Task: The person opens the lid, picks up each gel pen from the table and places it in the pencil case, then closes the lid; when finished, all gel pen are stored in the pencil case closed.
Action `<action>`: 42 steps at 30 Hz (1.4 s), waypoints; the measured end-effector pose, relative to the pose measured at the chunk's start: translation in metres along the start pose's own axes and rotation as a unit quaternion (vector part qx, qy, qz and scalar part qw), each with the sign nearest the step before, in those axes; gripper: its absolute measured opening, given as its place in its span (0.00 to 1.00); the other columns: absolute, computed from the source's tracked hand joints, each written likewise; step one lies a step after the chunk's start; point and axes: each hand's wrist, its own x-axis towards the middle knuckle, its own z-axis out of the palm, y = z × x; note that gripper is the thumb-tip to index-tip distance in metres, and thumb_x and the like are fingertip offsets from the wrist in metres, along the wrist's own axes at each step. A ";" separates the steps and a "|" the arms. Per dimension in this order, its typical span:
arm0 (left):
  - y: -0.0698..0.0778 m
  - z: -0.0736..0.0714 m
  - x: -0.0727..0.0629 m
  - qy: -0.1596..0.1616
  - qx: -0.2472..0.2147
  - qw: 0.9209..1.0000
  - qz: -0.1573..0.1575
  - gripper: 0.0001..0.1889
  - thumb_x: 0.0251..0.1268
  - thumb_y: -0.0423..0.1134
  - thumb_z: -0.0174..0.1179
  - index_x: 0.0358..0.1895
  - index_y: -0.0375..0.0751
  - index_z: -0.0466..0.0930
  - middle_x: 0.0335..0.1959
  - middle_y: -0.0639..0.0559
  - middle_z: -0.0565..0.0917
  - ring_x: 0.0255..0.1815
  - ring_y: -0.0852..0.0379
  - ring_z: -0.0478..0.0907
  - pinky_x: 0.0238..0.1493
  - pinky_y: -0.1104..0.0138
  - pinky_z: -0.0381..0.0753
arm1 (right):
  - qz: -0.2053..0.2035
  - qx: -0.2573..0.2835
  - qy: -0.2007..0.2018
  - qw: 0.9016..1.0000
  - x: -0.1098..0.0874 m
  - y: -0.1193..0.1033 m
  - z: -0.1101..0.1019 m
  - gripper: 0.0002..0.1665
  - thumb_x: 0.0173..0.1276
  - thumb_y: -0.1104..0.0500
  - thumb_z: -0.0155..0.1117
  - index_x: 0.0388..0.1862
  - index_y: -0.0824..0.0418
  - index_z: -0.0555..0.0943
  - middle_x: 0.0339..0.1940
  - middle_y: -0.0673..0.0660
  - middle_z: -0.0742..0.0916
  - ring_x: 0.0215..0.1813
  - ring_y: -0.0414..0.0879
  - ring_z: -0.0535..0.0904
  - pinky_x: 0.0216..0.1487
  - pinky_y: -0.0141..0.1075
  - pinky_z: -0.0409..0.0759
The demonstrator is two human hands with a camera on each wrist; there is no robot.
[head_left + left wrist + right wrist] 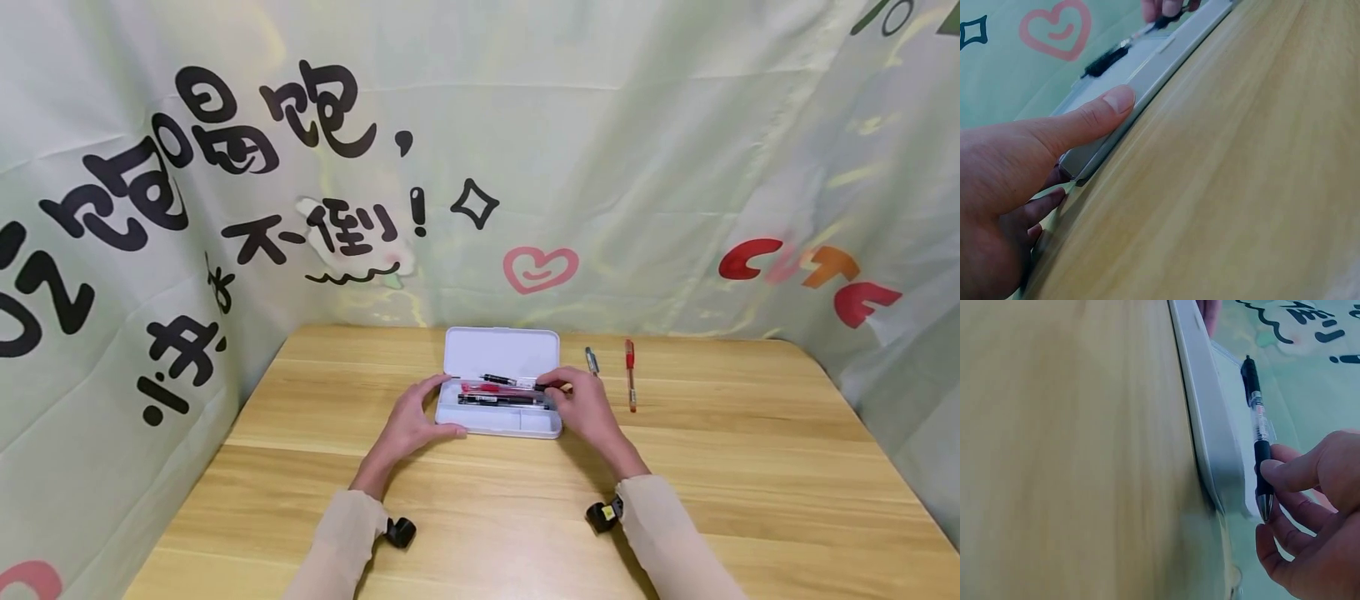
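A white pencil case (480, 422) lies on the table with its lid (501, 350) raised at the back. My left hand (411, 422) grips its left end, thumb on the front wall and fingers around the side. My right hand (588, 410) pinches a black click pen (1260, 425) near its metal tip, between thumb and fingers. That pen is held over the case, its clip end pointing left. Inside the case lie a red pen (480, 387) and black pens (487, 400), partly overlapped by the right hand in the head view.
Right of the case, a blue-grey pen (592, 360) and a red pen (630, 375) lie on the wooden table (480, 517). A printed cloth (637, 167) hangs behind the table's back edge. Each wrist carries a small black camera (401, 532).
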 end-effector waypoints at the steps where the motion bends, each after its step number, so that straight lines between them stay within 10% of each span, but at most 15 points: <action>1: 0.000 0.000 0.000 0.000 0.000 1.000 0.000 0.52 0.38 0.55 0.86 0.73 0.51 0.72 0.72 0.43 0.73 0.72 0.40 0.67 0.72 0.42 0.64 | -0.001 -0.006 -0.004 1.000 0.001 -0.001 0.002 0.13 0.68 0.75 0.65 0.44 0.62 0.90 0.45 0.59 0.90 0.46 0.52 0.84 0.45 0.46 0.85; 23: -0.001 0.000 0.001 0.001 0.003 1.000 0.007 0.52 0.38 0.56 0.86 0.73 0.52 0.72 0.72 0.44 0.73 0.71 0.41 0.68 0.72 0.42 0.65 | -0.004 -0.036 -0.029 0.999 0.013 -0.012 0.026 0.13 0.66 0.76 0.67 0.42 0.61 0.89 0.43 0.57 0.89 0.48 0.53 0.85 0.53 0.49 0.84; 42: -0.001 0.001 0.001 0.004 0.008 1.000 0.007 0.53 0.36 0.56 0.86 0.73 0.52 0.72 0.71 0.43 0.74 0.72 0.40 0.68 0.72 0.41 0.65 | -0.004 -0.018 0.030 0.999 -0.014 0.006 -0.027 0.15 0.69 0.71 0.66 0.54 0.66 0.85 0.50 0.62 0.88 0.51 0.58 0.83 0.49 0.51 0.82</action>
